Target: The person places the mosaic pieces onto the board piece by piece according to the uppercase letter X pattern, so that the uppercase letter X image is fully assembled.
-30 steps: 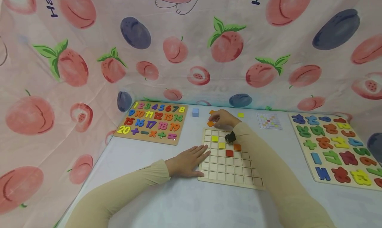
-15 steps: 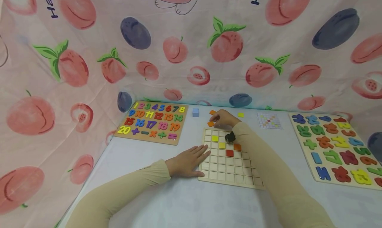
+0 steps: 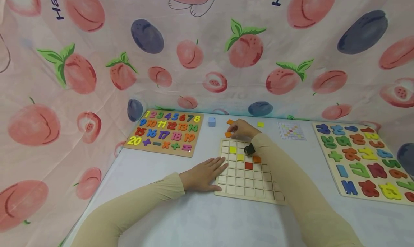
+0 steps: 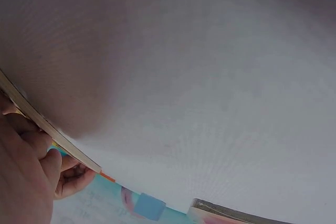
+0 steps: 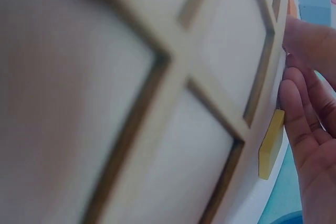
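Note:
The wooden grid board (image 3: 236, 190) lies flat on the table. In its cells sit a red tile (image 3: 248, 166), a bright yellow tile (image 3: 232, 150), a yellow-orange tile (image 3: 240, 157) and an orange tile (image 3: 257, 159). My left hand (image 3: 203, 175) rests with extended fingers on the board's left edge. Beyond the far edge, my right hand (image 3: 240, 129) has its fingers bent and pinches a loose orange tile (image 3: 228, 135) at its fingertips; the exact contact is partly hidden. Another orange tile (image 3: 230, 121) lies just behind that hand.
At the back stand a blue cube (image 3: 211, 121) and a yellow tile (image 3: 260, 124). A printed grid card (image 3: 291, 131) lies to their right. Number puzzle boards flank the grid, one at the left (image 3: 168, 150) and one at the right (image 3: 352, 157). Fruit-patterned cloth hangs behind.
Both hands hold nearly the same place throughout. Only the right hand's fingers shift slightly at the orange tile; the tiles on the grid stay as they were.

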`<state>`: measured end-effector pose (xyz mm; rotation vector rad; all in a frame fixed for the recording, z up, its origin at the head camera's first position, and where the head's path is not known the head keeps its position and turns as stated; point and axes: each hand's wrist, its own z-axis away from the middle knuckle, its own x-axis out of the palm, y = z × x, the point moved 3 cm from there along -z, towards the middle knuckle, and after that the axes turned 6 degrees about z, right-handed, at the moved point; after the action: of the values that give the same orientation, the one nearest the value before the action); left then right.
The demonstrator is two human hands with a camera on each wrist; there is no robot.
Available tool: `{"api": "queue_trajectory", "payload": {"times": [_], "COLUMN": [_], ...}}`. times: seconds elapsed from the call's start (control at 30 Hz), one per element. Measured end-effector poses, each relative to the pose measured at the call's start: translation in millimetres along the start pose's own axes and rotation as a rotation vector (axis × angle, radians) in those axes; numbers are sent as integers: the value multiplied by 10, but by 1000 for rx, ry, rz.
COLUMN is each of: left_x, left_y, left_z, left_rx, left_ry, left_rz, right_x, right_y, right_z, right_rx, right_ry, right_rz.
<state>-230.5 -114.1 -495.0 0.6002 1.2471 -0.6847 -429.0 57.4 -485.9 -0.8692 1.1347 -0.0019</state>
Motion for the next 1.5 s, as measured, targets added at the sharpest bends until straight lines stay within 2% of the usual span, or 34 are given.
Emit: {"api": "queue_trajectory", "payload": {"times": [0.13,0.5,0.93,1.33,1.5], "left_x": [-23,-19,-26,-33,-38], "left_y": [16,32,59,21,17], "left_z": [7,-3,-4,9,9], "left_rx": [3,10,4,-1,4], "left_ry": [-4,-2,-14,-9,-7], "left_rz": [9,12,16,-17,-24], "right_x": [-7,-14,-146,-238,-212], "right_y": [46,79,109,-56,-74], "right_z": [-15,25,203,445,580], "right_rx": [-72,-30,-29,-88,-70], "right_ry": [9,35,107,174,174], "right_rz": [14,72,-77,-108,-89]}}
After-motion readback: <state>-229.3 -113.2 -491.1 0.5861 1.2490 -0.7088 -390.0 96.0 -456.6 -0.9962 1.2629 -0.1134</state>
